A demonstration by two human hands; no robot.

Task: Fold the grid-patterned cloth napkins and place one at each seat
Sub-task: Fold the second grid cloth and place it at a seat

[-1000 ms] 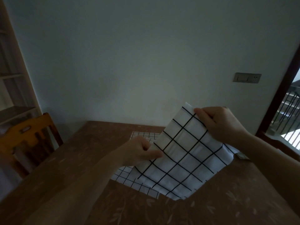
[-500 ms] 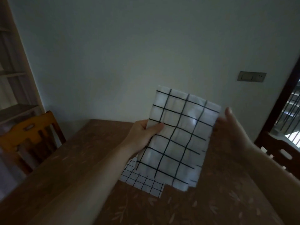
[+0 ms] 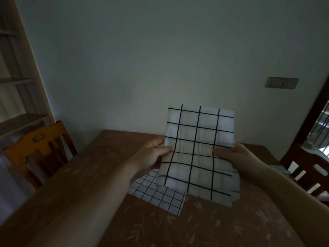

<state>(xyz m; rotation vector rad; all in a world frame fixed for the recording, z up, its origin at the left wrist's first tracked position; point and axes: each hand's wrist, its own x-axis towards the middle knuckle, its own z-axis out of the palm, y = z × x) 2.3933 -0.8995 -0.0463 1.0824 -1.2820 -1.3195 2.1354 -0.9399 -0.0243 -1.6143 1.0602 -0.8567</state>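
Note:
A white napkin with a black grid [image 3: 197, 152], folded, is held upright above the brown table [image 3: 99, 166]. My left hand [image 3: 153, 154] pinches its left edge with thumb in front. My right hand [image 3: 231, 155] pinches its right edge the same way. Below and behind it, a second grid napkin [image 3: 158, 195] with a finer pattern lies flat on the table, partly hidden by the held one.
An orange-brown wooden chair [image 3: 37, 148] stands at the table's left side, beside a shelf unit [image 3: 19, 97]. A dark chair [image 3: 309, 168] stands at the right. Something pale [image 3: 279, 169] lies near the table's right edge. The wall is close behind the table.
The napkin was lifted off the table and turned upright. My right hand let go half a second ago and now grips the right edge again.

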